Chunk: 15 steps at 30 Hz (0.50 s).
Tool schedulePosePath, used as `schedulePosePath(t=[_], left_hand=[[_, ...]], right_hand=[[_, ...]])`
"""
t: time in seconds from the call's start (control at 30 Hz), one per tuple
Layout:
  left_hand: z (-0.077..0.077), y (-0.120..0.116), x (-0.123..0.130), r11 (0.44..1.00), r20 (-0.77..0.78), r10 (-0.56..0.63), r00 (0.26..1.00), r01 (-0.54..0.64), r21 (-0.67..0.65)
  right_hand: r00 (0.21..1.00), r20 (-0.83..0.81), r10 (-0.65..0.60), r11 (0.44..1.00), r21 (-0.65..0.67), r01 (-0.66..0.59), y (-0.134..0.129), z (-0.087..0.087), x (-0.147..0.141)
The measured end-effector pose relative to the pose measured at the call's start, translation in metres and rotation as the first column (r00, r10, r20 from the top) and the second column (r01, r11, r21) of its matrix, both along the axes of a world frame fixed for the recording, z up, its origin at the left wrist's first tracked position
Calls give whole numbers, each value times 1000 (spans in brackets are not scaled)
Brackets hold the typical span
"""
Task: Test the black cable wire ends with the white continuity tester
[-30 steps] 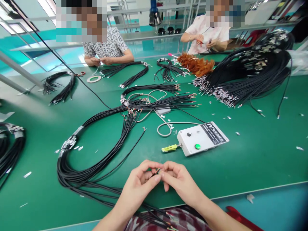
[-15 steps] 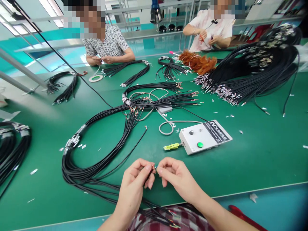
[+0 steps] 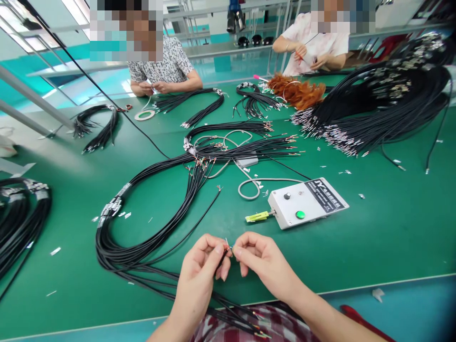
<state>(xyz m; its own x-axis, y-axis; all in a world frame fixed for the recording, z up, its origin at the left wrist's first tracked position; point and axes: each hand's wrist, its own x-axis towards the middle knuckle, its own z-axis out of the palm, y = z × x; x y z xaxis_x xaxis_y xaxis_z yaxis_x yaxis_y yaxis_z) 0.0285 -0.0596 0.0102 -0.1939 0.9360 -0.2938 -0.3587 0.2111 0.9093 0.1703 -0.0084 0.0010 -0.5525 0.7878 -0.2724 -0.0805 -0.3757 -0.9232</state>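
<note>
My left hand [image 3: 204, 263] is closed on the end of a black cable [image 3: 221, 260], with its thin inner wires [image 3: 227, 244] fanned out past the fingertips. Thumb and forefinger of my right hand [image 3: 257, 256] pinch one of those fine wires, close beside the left fingertips. A bundle of black cables [image 3: 107, 247], wrapped with silvery-white bands, curves over the green table to the left. Several of its cables pass under my left wrist, and their bared ends [image 3: 260, 327] hang over my lap. Ahead of my right hand lies a white control box [image 3: 302, 204] with a green button and a yellow-green clip [image 3: 257, 217].
More cable bundles lie at left [image 3: 39, 204] and centre back [image 3: 206, 102]; a large heap [image 3: 384, 104] fills the right. A roll of tape [image 3: 144, 115] and orange-brown fibrous strands [image 3: 295, 90] lie farther back. Two people sit across the green table [image 3: 374, 247], their hands on small work.
One pale inner wire now stands upright above my left fingertips. My hands stay nearly in place, while the whole scene shifts slightly right with the camera.
</note>
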Motion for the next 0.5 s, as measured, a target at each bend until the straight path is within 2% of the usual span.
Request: schedulePosePath(t=[0.17,0.5], left_hand=[[1,-4,0,999,-39,-9,999,11,44],[8,-7,-8,992,-183,-122,976,122,-9]], right_hand=[[1000,11,-22,998,52,21,-4,2,0],[986,139,-92,928,371,34,-9,10,3]])
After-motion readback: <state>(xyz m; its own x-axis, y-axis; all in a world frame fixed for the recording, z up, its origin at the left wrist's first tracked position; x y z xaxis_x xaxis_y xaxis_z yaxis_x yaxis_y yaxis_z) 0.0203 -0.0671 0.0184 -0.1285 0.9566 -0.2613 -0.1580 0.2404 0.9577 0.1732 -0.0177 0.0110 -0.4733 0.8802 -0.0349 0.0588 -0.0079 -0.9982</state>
